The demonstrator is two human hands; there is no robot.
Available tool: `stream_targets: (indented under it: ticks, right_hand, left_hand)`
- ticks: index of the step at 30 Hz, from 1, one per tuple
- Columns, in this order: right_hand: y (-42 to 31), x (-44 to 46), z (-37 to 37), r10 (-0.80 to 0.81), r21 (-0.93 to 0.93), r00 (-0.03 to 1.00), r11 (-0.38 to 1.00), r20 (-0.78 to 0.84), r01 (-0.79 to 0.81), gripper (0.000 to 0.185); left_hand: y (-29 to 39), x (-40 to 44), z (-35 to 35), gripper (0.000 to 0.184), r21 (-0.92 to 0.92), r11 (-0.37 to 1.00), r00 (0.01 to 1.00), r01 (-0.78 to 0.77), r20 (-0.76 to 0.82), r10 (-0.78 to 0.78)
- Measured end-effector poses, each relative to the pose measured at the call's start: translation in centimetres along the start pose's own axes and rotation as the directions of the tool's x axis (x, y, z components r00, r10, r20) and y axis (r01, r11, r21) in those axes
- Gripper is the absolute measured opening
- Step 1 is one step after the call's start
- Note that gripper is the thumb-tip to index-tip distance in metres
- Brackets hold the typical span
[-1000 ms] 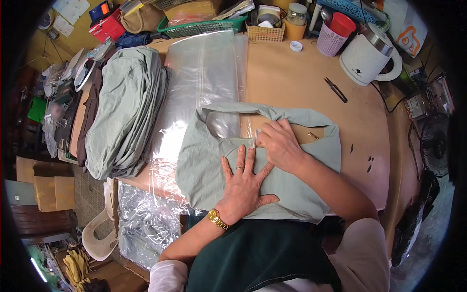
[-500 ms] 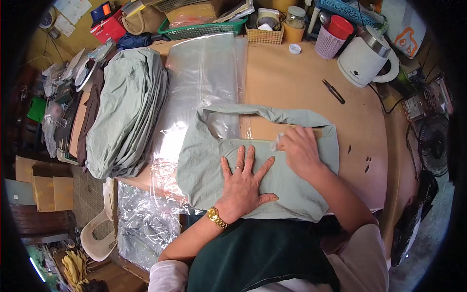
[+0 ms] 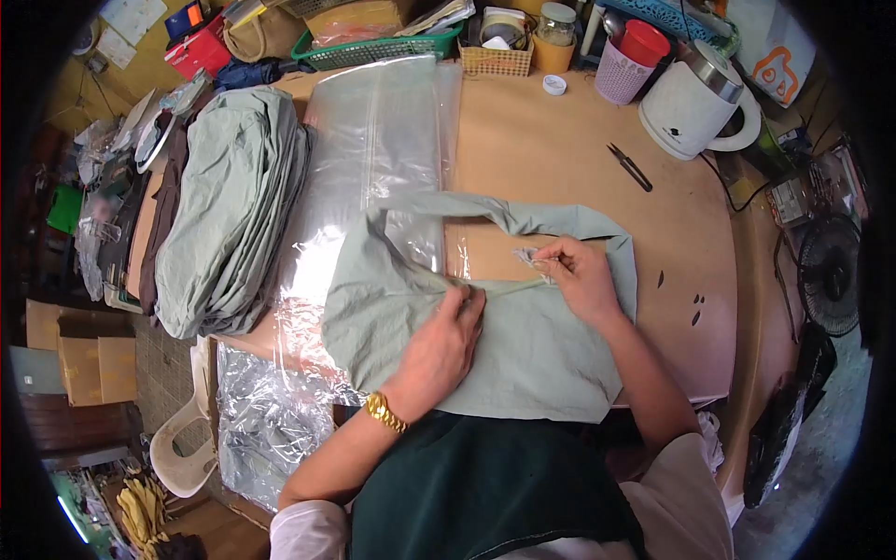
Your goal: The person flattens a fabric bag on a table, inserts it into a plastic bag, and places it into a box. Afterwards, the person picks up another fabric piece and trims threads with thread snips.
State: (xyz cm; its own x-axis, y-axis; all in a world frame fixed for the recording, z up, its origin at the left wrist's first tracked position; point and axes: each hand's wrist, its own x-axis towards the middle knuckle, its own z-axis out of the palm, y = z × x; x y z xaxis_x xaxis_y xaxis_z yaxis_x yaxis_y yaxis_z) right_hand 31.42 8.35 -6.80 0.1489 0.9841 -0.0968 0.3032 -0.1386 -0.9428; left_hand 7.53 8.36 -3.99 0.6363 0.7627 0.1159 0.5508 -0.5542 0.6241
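Observation:
A pale green fabric shoulder bag (image 3: pixel 532 364) lies flat in front of me, its strap looped away from me. My left hand (image 3: pixel 443 341), with a gold watch on the wrist, has its fingers curled over the bag's opening edge, which is pulled up in creases. Pinched in my right hand (image 3: pixel 581 278) is a small crumpled whitish scrap (image 3: pixel 525 255), whose material I cannot make out. That hand is at the right part of the opening, where the edge lifts toward its fingertips.
Clear plastic sleeves (image 3: pixel 373 140) lie left of the bag, beside a stack of pale green fabric bags (image 3: pixel 224 205). Black thread snips (image 3: pixel 629 168) and a white kettle (image 3: pixel 686 117) are at the right. Baskets (image 3: pixel 373 49) line the back; a fan (image 3: pixel 829 275) stands far right.
My left hand has gone from lying flat and spread on the bag to curling at its opening edge. My right hand has turned and lifted slightly with the scrap; the bag's front is more creased.

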Motion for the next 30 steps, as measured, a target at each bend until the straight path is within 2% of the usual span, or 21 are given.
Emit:
stream_targets:
  ticks: [1,2,3,4,5,6,8,10,11,14,17,20,21,25,28,30]
  right_hand:
    - [-1.1,0.4,-0.1,0.008,-0.004,1.000,1.000,0.012,-0.008,0.004]
    - [-2.7,0.8,0.4,-0.056,-0.032,0.991,0.998,0.121,0.060,0.004]
    - [-3.7,1.2,1.2,-0.123,-0.050,0.967,0.989,0.225,0.138,0.005]
    - [-3.3,1.3,2.4,-0.121,-0.046,0.966,0.990,0.229,0.135,0.005]
    - [-2.4,1.5,3.8,-0.352,-0.168,0.893,0.898,0.281,0.406,0.006]
    - [-2.0,1.5,4.5,-0.545,-0.266,0.758,0.719,0.358,0.642,0.007]
    - [-2.1,0.9,3.5,-0.548,-0.248,0.762,0.730,0.345,0.637,0.009]
    - [-2.0,0.7,1.0,-0.588,-0.343,0.707,0.619,0.393,0.706,0.009]
    - [-2.1,0.5,0.1,-0.494,-0.392,0.755,0.652,0.431,0.649,0.009]
    - [-1.7,1.1,2.0,-0.563,-0.316,0.719,0.651,0.409,0.690,0.008]
    - [-2.7,1.4,3.9,-0.546,-0.380,0.750,0.648,0.374,0.661,0.009]
    - [-2.5,0.0,2.4,-0.515,-0.407,0.764,0.648,0.388,0.644,0.008]
    - [-2.7,-0.4,1.5,-0.540,-0.451,0.742,0.589,0.397,0.671,0.011]
    - [-2.4,0.9,2.0,-0.536,-0.389,0.729,0.619,0.426,0.682,0.011]
    - [-2.3,1.6,3.7,-0.531,-0.380,0.722,0.618,0.444,0.689,0.011]
    - [-2.3,1.1,3.1,-0.565,-0.401,0.699,0.573,0.438,0.715,0.009]
  left_hand:
    - [-0.7,-0.9,1.2,0.043,0.225,0.967,0.993,-0.117,0.025,0.115]
    - [-1.1,-1.6,1.9,0.044,0.434,0.870,0.972,-0.232,0.082,0.218]
    - [-1.0,-1.8,2.1,0.047,0.358,0.920,0.987,-0.158,0.071,0.142]
    - [-0.9,-1.8,2.0,0.047,0.359,0.921,0.988,-0.154,0.074,0.136]
    - [-0.9,-1.8,2.0,0.048,0.309,0.944,0.993,-0.118,0.061,0.104]
    - [-0.8,-1.8,1.9,0.049,0.257,0.963,0.996,-0.082,0.050,0.072]
    - [-0.4,-1.8,1.6,0.050,0.290,0.953,0.996,-0.093,0.034,0.086]
    - [-0.6,-1.8,1.6,0.050,0.318,0.943,0.995,-0.097,0.015,0.097]
    - [-0.8,-1.7,1.8,0.050,0.309,0.946,0.995,-0.098,0.019,0.097]
    - [-0.9,-1.7,2.1,0.049,0.310,0.946,0.995,-0.097,0.024,0.094]
    - [-0.7,-1.7,1.9,0.048,0.326,0.942,0.997,-0.080,0.017,0.079]
    - [-0.6,-1.8,1.6,0.048,0.314,0.947,0.998,-0.065,0.007,0.066]
    - [-0.6,-1.7,1.6,0.048,0.297,0.952,0.997,-0.070,-0.001,0.073]
    - [-0.8,-1.6,1.9,0.049,0.333,0.938,0.995,-0.096,0.003,0.101]
    - [-0.8,-1.8,2.1,0.049,0.332,0.941,0.998,-0.068,0.024,0.064]
    - [-0.6,-1.7,1.7,0.049,0.327,0.943,0.998,-0.063,0.007,0.065]
